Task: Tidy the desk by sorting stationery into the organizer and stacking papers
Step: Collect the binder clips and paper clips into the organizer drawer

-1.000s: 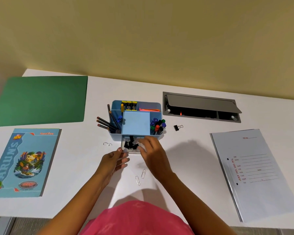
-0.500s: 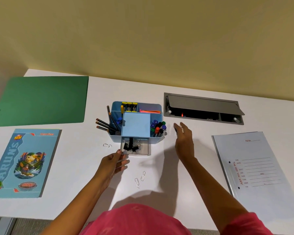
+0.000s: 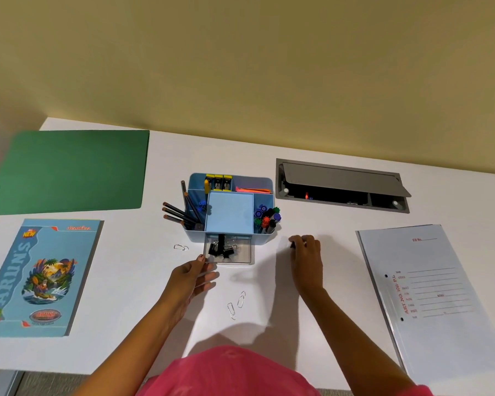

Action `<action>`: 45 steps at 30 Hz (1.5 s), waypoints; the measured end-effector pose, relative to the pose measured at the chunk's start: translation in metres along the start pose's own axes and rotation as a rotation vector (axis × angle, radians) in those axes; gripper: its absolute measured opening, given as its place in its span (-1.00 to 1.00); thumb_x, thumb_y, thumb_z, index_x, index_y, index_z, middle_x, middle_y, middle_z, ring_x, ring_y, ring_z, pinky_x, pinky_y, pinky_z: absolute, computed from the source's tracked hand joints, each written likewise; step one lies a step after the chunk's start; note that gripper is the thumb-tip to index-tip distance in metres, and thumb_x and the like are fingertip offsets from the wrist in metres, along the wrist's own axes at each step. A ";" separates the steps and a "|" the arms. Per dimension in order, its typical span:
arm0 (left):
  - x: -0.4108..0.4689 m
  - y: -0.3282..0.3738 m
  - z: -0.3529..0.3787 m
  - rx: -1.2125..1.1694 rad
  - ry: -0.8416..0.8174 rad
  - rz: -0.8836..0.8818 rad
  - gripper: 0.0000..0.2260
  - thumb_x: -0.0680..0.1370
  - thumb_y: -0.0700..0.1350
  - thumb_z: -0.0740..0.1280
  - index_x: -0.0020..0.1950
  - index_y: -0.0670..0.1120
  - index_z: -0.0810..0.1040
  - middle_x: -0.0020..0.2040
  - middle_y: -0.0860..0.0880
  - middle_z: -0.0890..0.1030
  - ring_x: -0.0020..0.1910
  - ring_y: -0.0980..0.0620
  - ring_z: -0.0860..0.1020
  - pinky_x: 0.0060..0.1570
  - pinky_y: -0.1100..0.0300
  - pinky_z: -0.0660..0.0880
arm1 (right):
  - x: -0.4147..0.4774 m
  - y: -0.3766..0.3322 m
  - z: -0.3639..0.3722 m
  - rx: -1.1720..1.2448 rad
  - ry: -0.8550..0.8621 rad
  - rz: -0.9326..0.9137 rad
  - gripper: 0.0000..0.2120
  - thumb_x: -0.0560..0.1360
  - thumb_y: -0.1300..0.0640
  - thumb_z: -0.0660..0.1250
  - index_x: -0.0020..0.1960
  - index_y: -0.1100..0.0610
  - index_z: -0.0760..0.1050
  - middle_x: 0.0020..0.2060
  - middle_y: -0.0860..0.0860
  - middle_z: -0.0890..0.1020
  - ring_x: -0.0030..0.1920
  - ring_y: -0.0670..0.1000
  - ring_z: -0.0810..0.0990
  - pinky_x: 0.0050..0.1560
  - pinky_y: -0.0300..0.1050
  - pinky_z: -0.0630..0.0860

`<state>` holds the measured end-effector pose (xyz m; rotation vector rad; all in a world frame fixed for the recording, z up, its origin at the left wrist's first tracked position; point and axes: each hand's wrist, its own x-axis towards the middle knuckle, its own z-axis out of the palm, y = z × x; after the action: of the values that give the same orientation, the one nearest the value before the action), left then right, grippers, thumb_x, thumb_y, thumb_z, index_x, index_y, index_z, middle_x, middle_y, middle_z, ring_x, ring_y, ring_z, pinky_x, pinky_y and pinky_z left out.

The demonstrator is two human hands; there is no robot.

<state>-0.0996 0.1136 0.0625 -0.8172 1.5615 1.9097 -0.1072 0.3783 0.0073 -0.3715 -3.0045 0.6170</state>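
A white desk [image 3: 132,324] seen from above, with one blue organizer [image 3: 229,215] at its middle.

Far to the left of the organizer lie one green folder [image 3: 66,170] and, nearer the person, one blue notebook [image 3: 40,275]. One paper clip [image 3: 180,247] lies just off the organizer's near left corner.

The left hand [image 3: 192,278] sits in front of the organizer. Its thumb tip touches the near left corner of the one clear drawer [image 3: 242,257], which is pulled out of the organizer's front. The other fingers lie loosely together below the drawer edge; whether they grip it cannot be told. The drawer holds black binder clips [image 3: 222,250], tangled beyond counting.

In the organizer, three dark pencils [image 3: 177,214] lean out of the left compartment. Three yellow and black items [image 3: 218,181] stand at the back, and a cluster of pens [image 3: 267,218] fills the right compartment.

Two paper clips [image 3: 236,304] lie side by side in front of the organizer, between the arms.

The right hand [image 3: 306,255] rests just right of the organizer's near corner. Its fingers are curled, pinching one small binder clip [image 3: 293,244], mostly hidden.

Right of the organizer and behind it is one grey hatch [image 3: 340,178], lid raised. Far right lies one white file [image 3: 432,295].
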 end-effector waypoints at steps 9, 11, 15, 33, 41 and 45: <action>-0.001 0.001 0.000 0.006 -0.003 0.002 -0.71 0.62 -0.07 0.20 0.04 -0.28 0.58 0.13 -0.29 0.60 0.12 -0.25 0.59 0.21 -0.14 0.47 | -0.051 -0.063 -0.028 0.263 0.243 -0.265 -0.71 0.44 0.30 0.36 0.15 0.21 0.45 0.03 0.10 0.50 0.04 0.05 0.48 0.05 -0.17 0.46; -0.001 0.002 0.001 0.014 -0.002 0.002 -0.69 0.62 -0.07 0.19 0.06 -0.30 0.57 0.12 -0.30 0.60 0.12 -0.25 0.59 0.21 -0.14 0.48 | -0.052 -0.079 -0.030 0.253 0.259 -0.387 -0.71 0.45 0.27 0.34 0.15 0.18 0.42 0.05 0.12 0.52 0.08 0.05 0.47 0.11 -0.20 0.43; -0.001 0.003 0.001 0.034 0.010 0.001 -0.69 0.63 -0.07 0.19 0.04 -0.29 0.57 0.09 -0.29 0.62 0.10 -0.25 0.60 0.20 -0.14 0.48 | -0.044 -0.103 -0.018 0.190 0.254 -0.555 -0.68 0.45 0.25 0.36 0.18 0.17 0.39 0.10 0.08 0.49 0.12 0.03 0.45 0.23 -0.25 0.37; -0.003 0.004 0.003 -0.053 0.059 -0.159 -0.38 0.59 0.25 0.00 0.13 -0.28 0.52 0.02 -0.29 0.60 0.05 -0.30 0.60 0.06 -0.15 0.55 | -0.067 -0.114 -0.027 0.731 -0.061 0.515 -0.71 0.49 0.32 0.24 0.00 -0.06 0.49 -0.03 -0.06 0.52 -0.01 -0.04 0.51 -0.08 -0.23 0.42; 0.001 0.012 0.013 -0.148 0.078 -0.171 -0.33 0.60 0.26 -0.12 0.03 -0.26 0.54 -0.17 -0.18 0.54 -0.13 -0.21 0.58 0.03 -0.12 0.54 | -0.047 -0.120 -0.024 1.198 -0.369 1.031 -0.94 0.44 0.33 0.36 -0.21 0.29 0.54 -0.53 -0.02 0.29 -0.50 -0.04 0.21 -0.42 -0.18 0.20; 0.006 0.023 0.018 -0.181 0.082 -0.152 -0.30 0.61 0.25 -0.15 0.12 -0.28 0.55 0.04 -0.29 0.58 0.10 -0.33 0.57 0.04 -0.12 0.54 | -0.035 -0.128 -0.028 1.266 -0.352 1.051 -0.82 0.46 0.35 0.34 -0.31 0.24 0.51 -0.56 0.02 0.28 -0.50 -0.03 0.19 -0.40 -0.17 0.18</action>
<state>-0.1224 0.1269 0.0755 -1.0717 1.3444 1.9472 -0.0990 0.2660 0.0833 -1.7086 -1.6979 2.4874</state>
